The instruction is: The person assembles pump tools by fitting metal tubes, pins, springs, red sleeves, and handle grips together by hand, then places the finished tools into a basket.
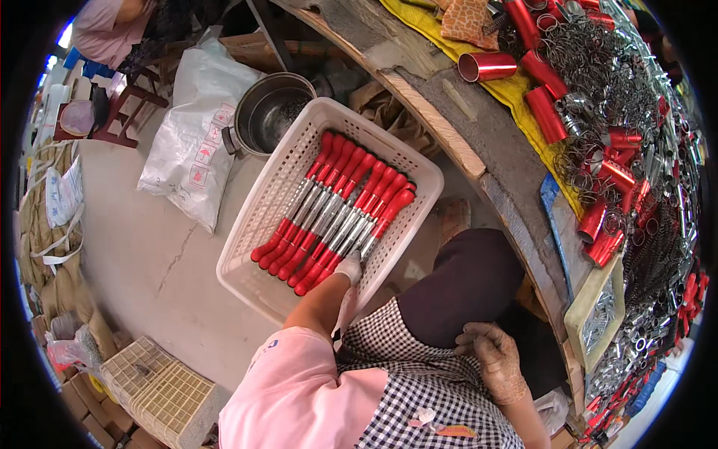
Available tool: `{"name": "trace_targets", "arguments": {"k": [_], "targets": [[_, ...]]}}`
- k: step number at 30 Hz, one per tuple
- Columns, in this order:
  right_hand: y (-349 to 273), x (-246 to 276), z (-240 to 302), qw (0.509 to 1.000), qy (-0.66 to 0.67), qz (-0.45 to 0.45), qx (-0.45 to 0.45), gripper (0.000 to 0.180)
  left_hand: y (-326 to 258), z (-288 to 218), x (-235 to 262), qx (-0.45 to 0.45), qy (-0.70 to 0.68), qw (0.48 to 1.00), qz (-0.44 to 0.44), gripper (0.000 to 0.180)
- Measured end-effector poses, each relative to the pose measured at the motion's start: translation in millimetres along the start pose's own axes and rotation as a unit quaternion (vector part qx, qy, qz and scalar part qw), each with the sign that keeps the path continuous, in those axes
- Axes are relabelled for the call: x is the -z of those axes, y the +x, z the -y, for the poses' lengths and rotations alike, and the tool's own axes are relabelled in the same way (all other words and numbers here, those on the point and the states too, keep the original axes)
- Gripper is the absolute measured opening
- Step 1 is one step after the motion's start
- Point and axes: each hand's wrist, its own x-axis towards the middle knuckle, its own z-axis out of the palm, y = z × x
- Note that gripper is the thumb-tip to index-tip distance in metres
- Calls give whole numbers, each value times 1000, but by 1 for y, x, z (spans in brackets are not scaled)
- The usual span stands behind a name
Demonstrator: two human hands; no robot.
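Observation:
A white perforated plastic basket [249,213] stands on the floor before me. Inside it, several red-and-silver rods [323,212] with rounded red ends lie side by side in a slanting row. My left hand [349,267], in a pale glove, reaches over the basket's near side. It is closed round the lower end of the rightmost rod; its fingertips are partly hidden. Over my right thigh, my right hand [495,361], in a dirty grey glove, hangs with fingers curled in. Nothing shows in it.
On the right, a curved wooden bench [479,112] carries red tubes [546,114], dark springs [591,56] and a tray of small metal parts [596,318]. Beyond the basket are a metal pot [263,120] and a white sack [196,123]. A cream crate [161,385] sits lower left.

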Motion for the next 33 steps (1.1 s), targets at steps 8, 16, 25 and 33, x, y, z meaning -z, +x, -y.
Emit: {"name": "trace_targets", "arguments": {"k": [8,16,25,33], "targets": [[5,-4,1,1000,-15,7,13,35,-9,-14,15,-49,132,990,16,61],[4,0,-4,998,-25,1,50,32,-50,31,-7,-169,62,984,4,53],[-1,2,1,998,-64,9,8,29,32,-56,31,-121,-164,950,-235,60],[-6,29,-22,995,-91,-41,28,28,98,-198,47,-168,-96,977,-87,40]]}}
